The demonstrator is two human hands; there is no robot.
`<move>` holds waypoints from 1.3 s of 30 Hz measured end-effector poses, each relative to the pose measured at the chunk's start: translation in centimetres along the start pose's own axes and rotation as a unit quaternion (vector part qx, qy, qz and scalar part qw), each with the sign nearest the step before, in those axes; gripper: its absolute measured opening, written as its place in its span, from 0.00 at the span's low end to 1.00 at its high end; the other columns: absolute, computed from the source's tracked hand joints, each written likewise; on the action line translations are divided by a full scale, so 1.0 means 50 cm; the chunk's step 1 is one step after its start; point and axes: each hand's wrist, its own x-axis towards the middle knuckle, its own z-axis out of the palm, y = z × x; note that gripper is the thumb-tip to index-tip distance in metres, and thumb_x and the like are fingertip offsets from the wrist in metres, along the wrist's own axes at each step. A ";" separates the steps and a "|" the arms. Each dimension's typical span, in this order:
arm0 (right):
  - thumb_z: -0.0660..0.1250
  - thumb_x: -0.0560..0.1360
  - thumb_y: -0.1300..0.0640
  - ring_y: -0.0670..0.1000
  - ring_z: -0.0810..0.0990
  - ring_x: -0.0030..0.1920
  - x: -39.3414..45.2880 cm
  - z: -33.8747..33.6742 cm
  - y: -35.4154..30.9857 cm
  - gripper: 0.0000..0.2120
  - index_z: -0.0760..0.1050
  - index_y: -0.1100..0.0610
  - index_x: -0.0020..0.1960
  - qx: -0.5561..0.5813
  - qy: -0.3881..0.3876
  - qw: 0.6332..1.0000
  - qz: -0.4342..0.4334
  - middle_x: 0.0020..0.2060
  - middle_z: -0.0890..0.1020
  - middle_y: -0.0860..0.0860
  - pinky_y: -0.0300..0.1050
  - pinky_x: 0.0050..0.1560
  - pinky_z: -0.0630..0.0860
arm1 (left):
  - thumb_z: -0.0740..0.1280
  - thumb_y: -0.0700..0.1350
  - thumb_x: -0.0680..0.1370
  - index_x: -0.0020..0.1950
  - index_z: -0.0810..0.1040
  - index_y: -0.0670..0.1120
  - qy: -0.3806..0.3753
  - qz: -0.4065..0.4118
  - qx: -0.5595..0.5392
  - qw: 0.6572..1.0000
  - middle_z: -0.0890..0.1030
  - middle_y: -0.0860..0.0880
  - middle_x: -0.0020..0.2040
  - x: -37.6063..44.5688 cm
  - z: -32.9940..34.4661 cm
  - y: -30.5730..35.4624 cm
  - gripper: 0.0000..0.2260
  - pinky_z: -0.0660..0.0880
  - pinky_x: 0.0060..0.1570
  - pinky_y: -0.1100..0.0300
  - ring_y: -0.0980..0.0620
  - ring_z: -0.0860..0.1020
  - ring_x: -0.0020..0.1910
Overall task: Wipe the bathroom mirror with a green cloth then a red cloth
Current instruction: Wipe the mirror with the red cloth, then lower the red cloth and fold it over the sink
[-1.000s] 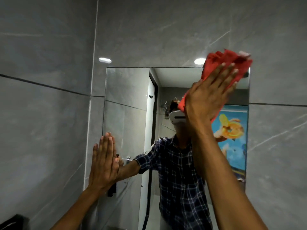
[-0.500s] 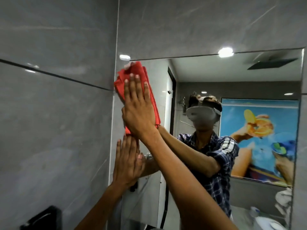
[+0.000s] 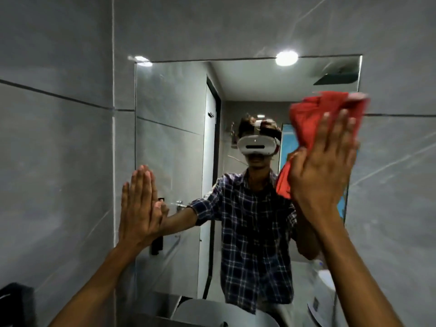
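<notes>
Pressing the red cloth (image 3: 323, 119) flat against the glass, the right hand (image 3: 323, 166) has its fingers spread open over the bunched fabric rather than clenched round it; only palm pressure keeps it up. It sits at the right edge of the bathroom mirror (image 3: 174, 128), partly over the grey wall tile (image 3: 396, 161) beyond. The left hand (image 3: 139, 206) holds nothing and lies flat, fingers together, on the mirror's left edge. No green cloth is in view, so the second wipe seems under way. The risks, as I judge them: the loosely pinned cloth could slip and fall toward the basin (image 3: 212, 312) below if pressure eases, and the bare left palm may leave prints on wiped glass.
</notes>
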 end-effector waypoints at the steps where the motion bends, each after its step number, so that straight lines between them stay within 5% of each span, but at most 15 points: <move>1: 0.54 0.81 0.50 0.60 0.48 0.85 0.004 0.002 -0.006 0.36 0.43 0.56 0.84 -0.004 0.019 0.998 0.065 0.84 0.49 0.59 0.64 0.83 0.51 | 0.50 0.49 0.81 0.84 0.44 0.43 -0.001 0.001 -0.003 1.000 0.45 0.44 0.86 -0.002 0.001 0.004 0.33 0.42 0.83 0.47 0.44 0.48 0.85; 4: 0.51 0.82 0.50 0.63 0.52 0.84 0.017 0.021 -0.087 0.34 0.45 0.57 0.84 0.003 0.058 0.975 0.214 0.83 0.52 0.61 0.65 0.82 0.54 | 0.51 0.48 0.81 0.84 0.45 0.43 0.013 0.008 -0.004 1.000 0.46 0.44 0.85 -0.001 0.005 0.007 0.33 0.43 0.83 0.46 0.44 0.49 0.85; 6: 0.52 0.82 0.50 0.63 0.53 0.83 0.013 0.039 -0.159 0.34 0.46 0.58 0.84 0.012 0.066 0.974 0.218 0.83 0.54 0.61 0.66 0.82 0.55 | 0.51 0.49 0.81 0.84 0.44 0.43 0.020 0.011 -0.001 1.000 0.46 0.44 0.86 0.004 0.006 0.003 0.33 0.43 0.83 0.47 0.44 0.48 0.85; 12: 0.53 0.79 0.52 0.61 0.48 0.84 -0.106 0.082 -0.369 0.37 0.46 0.60 0.84 0.096 -0.043 0.991 -0.077 0.84 0.49 0.61 0.63 0.83 0.48 | 0.50 0.50 0.82 0.84 0.43 0.44 0.014 0.011 -0.007 1.000 0.44 0.44 0.85 0.003 0.008 -0.009 0.32 0.43 0.83 0.45 0.44 0.47 0.85; 16: 0.51 0.84 0.49 0.60 0.53 0.84 -0.176 0.086 -0.431 0.31 0.53 0.60 0.83 0.101 -0.125 0.943 -0.292 0.83 0.54 0.60 0.60 0.83 0.45 | 0.49 0.48 0.84 0.84 0.44 0.46 0.006 -0.009 -0.007 1.000 0.45 0.46 0.86 0.006 -0.007 0.016 0.29 0.43 0.83 0.43 0.47 0.47 0.85; 20: 0.52 0.85 0.46 0.58 0.52 0.84 -0.174 0.058 -0.393 0.31 0.53 0.59 0.84 0.092 -0.231 0.876 -0.412 0.84 0.56 0.57 0.57 0.83 0.41 | 0.49 0.47 0.84 0.83 0.56 0.46 0.006 -0.159 -0.196 0.968 0.56 0.45 0.84 -0.038 -0.039 0.089 0.25 0.36 0.82 0.56 0.48 0.51 0.85; 21: 0.54 0.84 0.47 0.57 0.52 0.84 -0.179 0.047 -0.380 0.31 0.53 0.58 0.84 0.107 -0.262 0.857 -0.431 0.83 0.57 0.56 0.57 0.84 0.43 | 0.50 0.49 0.84 0.81 0.60 0.44 -0.006 -0.225 -0.267 0.937 0.59 0.45 0.83 -0.051 -0.048 0.122 0.26 0.38 0.82 0.56 0.47 0.53 0.84; 23: 0.58 0.84 0.52 0.55 0.56 0.84 -0.212 0.000 -0.343 0.29 0.57 0.59 0.83 0.193 -0.321 0.832 -0.409 0.82 0.61 0.56 0.56 0.85 0.50 | 0.52 0.48 0.85 0.79 0.65 0.41 0.002 -0.347 -0.449 0.824 0.65 0.45 0.81 -0.078 -0.095 0.219 0.24 0.49 0.84 0.51 0.45 0.59 0.83; 25: 0.60 0.83 0.58 0.56 0.61 0.82 -0.273 -0.053 -0.306 0.27 0.62 0.61 0.81 0.287 -0.362 0.817 -0.347 0.80 0.65 0.57 0.57 0.82 0.58 | 0.56 0.52 0.85 0.77 0.68 0.41 0.045 -0.390 -0.545 0.741 0.75 0.46 0.75 -0.119 -0.136 0.296 0.24 0.66 0.79 0.51 0.49 0.71 0.77; 28: 0.56 0.83 0.59 0.57 0.61 0.82 -0.396 -0.143 -0.211 0.25 0.64 0.59 0.80 0.331 -0.386 0.810 -0.294 0.80 0.66 0.56 0.59 0.83 0.56 | 0.65 0.78 0.65 0.78 0.70 0.49 -0.036 -0.502 -0.568 0.651 0.77 0.54 0.72 -0.223 -0.168 0.397 0.49 0.74 0.70 0.54 0.54 0.77 0.69; 31: 0.55 0.84 0.53 0.51 0.57 0.84 -0.511 -0.240 -0.070 0.24 0.65 0.54 0.80 0.354 -0.430 0.802 -0.215 0.81 0.65 0.52 0.53 0.84 0.49 | 0.64 0.60 0.79 0.61 0.85 0.51 -0.041 -0.576 -0.655 0.487 0.84 0.48 0.65 -0.370 -0.156 0.501 0.19 0.82 0.52 0.59 0.54 0.86 0.57; 33: 0.53 0.85 0.47 0.47 0.59 0.83 -0.590 -0.317 0.052 0.24 0.65 0.51 0.80 0.371 -0.489 0.783 -0.103 0.81 0.66 0.49 0.49 0.84 0.51 | 0.64 0.55 0.79 0.60 0.86 0.50 -0.081 -0.633 -0.652 0.409 0.86 0.46 0.63 -0.480 -0.155 0.590 0.17 0.81 0.57 0.55 0.51 0.85 0.60; 36: 0.58 0.83 0.41 0.43 0.67 0.77 -0.721 -0.432 0.243 0.27 0.63 0.47 0.79 0.386 -0.576 0.696 0.187 0.78 0.69 0.46 0.41 0.79 0.61 | 0.71 0.53 0.73 0.57 0.88 0.44 -0.152 -0.686 -0.627 0.337 0.88 0.42 0.56 -0.636 -0.140 0.720 0.18 0.85 0.49 0.54 0.47 0.87 0.55; 39: 0.69 0.82 0.55 0.42 0.83 0.58 -0.852 -0.513 0.459 0.23 0.71 0.59 0.74 0.339 -0.622 0.534 0.461 0.64 0.83 0.51 0.42 0.65 0.79 | 0.71 0.53 0.73 0.57 0.87 0.40 -0.262 -0.745 -0.542 0.287 0.86 0.36 0.56 -0.792 -0.088 0.864 0.20 0.85 0.47 0.50 0.41 0.87 0.52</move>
